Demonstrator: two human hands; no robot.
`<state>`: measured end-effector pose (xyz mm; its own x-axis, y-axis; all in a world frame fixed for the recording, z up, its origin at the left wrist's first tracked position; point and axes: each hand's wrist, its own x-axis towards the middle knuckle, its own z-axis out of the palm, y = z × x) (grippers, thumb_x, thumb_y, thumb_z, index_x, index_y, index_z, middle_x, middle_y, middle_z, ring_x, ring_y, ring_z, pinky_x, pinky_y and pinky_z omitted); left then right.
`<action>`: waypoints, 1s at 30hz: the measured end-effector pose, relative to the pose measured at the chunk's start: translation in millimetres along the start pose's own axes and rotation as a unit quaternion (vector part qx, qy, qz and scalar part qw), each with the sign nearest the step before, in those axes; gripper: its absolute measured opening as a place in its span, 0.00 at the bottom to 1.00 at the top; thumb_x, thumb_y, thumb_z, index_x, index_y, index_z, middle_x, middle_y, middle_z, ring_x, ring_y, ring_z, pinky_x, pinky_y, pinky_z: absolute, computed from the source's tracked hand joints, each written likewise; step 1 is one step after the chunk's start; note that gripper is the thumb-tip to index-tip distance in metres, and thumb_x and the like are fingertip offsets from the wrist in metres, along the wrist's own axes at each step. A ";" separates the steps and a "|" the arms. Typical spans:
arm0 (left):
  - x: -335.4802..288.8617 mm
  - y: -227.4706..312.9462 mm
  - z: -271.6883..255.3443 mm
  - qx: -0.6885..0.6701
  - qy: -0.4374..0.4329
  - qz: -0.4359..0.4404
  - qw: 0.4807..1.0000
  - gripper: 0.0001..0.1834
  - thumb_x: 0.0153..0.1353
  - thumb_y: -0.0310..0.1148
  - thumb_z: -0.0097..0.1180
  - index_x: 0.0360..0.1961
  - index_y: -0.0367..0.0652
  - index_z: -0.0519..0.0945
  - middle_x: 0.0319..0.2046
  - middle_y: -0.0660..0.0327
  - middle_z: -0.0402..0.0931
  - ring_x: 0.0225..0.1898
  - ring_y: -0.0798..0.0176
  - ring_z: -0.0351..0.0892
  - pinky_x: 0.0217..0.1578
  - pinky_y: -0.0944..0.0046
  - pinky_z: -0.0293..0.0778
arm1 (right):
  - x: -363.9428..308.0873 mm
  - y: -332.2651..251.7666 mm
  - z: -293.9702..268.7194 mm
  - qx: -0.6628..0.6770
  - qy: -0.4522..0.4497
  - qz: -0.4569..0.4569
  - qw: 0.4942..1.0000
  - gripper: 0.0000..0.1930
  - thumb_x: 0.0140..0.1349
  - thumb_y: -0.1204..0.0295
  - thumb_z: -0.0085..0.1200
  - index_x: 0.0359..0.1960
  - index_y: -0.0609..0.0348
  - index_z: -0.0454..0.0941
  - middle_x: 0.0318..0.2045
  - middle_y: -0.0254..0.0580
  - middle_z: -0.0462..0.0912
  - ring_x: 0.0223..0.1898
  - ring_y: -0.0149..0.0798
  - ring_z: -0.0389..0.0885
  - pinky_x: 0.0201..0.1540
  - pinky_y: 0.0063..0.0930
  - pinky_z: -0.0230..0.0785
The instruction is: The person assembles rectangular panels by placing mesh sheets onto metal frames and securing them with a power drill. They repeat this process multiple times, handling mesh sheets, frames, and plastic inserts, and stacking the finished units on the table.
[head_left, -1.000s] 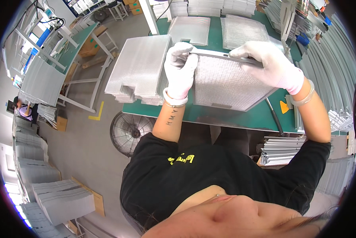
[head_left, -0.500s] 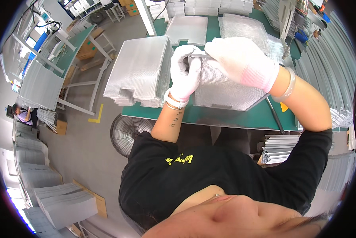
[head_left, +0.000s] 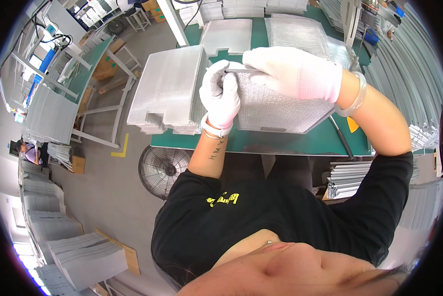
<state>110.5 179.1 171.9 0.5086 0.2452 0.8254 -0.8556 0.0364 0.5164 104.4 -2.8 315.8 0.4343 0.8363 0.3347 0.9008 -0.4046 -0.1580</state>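
Observation:
A silver metal mesh panel (head_left: 281,111) is in front of me over the bench, with a narrow grey metal strip (head_left: 241,70) along its far edge. My left hand (head_left: 221,93), in a white glove, is closed around the panel's far left corner, its thumb on the near side. My gloved right hand (head_left: 295,74) pinches the strip from the right, fingers pointing left. The right palm covers part of the panel's far edge, so how strip and mesh meet there is hidden.
On the green bench (head_left: 192,140) a tall stack of mesh sheets (head_left: 167,84) stands left, with more mesh sheets (head_left: 226,37) behind. A black-handled tool (head_left: 341,135) lies right of the panel. Long metal strips (head_left: 404,84) fill the far right. A floor fan (head_left: 164,170) stands below.
Both hands have shifted slightly left in the picture along with the panel and strip. Their grip looks much the same, and the whole view has moved a little.

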 end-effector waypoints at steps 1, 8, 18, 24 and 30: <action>0.0 1.9 0.6 -0.005 0.002 -0.005 1.000 0.17 0.67 0.16 0.49 0.57 0.33 0.72 0.47 0.54 0.80 0.47 0.64 0.80 0.51 0.65 0.75 | -0.3 0.9 1.4 0.001 0.001 -0.006 1.000 0.13 0.66 0.67 0.53 0.46 0.63 0.73 0.39 0.59 0.78 0.43 0.61 0.78 0.46 0.46 0.72; 4.0 7.8 10.0 0.058 0.050 0.042 0.996 0.13 0.66 0.19 0.52 0.52 0.33 0.78 0.36 0.58 0.82 0.33 0.73 0.77 0.36 0.72 0.74 | -0.4 -3.2 -1.6 0.010 -0.008 0.000 1.000 0.12 0.66 0.69 0.51 0.46 0.63 0.73 0.39 0.58 0.78 0.43 0.61 0.78 0.46 0.46 0.72; 2.8 1.2 10.3 0.019 0.009 0.086 0.996 0.18 0.66 0.18 0.49 0.57 0.36 0.70 0.40 0.57 0.80 0.37 0.69 0.78 0.41 0.69 0.75 | -1.2 -10.8 4.4 -0.073 -0.013 0.029 0.997 0.14 0.64 0.67 0.55 0.47 0.62 0.74 0.37 0.54 0.78 0.41 0.56 0.81 0.45 0.45 0.73; 4.4 -6.5 -3.8 0.077 -0.033 0.006 0.996 0.17 0.67 0.18 0.47 0.57 0.37 0.68 0.34 0.58 0.77 0.33 0.68 0.76 0.37 0.68 0.74 | -18.7 -26.7 -19.3 -0.202 0.219 -0.052 0.953 0.18 0.58 0.69 0.61 0.50 0.57 0.78 0.35 0.46 0.82 0.36 0.50 0.82 0.40 0.37 0.75; 43.0 -22.5 0.2 0.151 -0.051 -0.009 0.987 0.16 0.70 0.20 0.43 0.59 0.38 0.66 0.46 0.59 0.68 0.42 0.69 0.68 0.48 0.69 0.68 | -198.2 16.7 44.7 -0.057 0.466 0.257 0.845 0.20 0.59 0.77 0.58 0.55 0.59 0.77 0.40 0.52 0.82 0.40 0.51 0.82 0.47 0.37 0.75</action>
<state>151.6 188.7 195.9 0.5435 0.1468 0.8265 -0.7863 -0.2554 0.5625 33.5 -158.8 205.4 0.5296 -0.0936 0.8430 0.5649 -0.7025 -0.4329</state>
